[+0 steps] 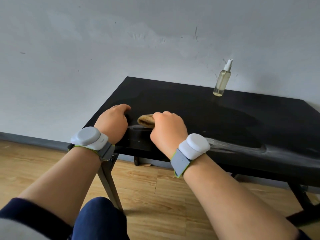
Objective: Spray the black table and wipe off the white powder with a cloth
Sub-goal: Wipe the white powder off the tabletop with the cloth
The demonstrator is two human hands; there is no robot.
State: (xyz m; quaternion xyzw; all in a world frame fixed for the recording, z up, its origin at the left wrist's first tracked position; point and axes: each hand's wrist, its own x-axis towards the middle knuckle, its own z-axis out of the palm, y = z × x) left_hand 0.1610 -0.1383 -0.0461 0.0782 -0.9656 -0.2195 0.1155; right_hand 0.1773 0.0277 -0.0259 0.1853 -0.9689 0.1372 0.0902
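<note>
Right hand (167,126) fisted on half-hidden cloth (145,120); left hand (113,121) empty, fingertips curled under

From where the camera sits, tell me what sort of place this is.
Probably a bare room in a home or a plain recording space, not a workshop. A small black folding table stands against a scuffed grey-white painted wall, on a wood-look plank floor, with only a clear spray bottle set out.

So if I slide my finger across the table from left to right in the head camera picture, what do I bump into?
Left hand → brown cloth → right hand holding the cloth → white powder streak near the front edge → spray bottle standing at the back of the black table.
</note>
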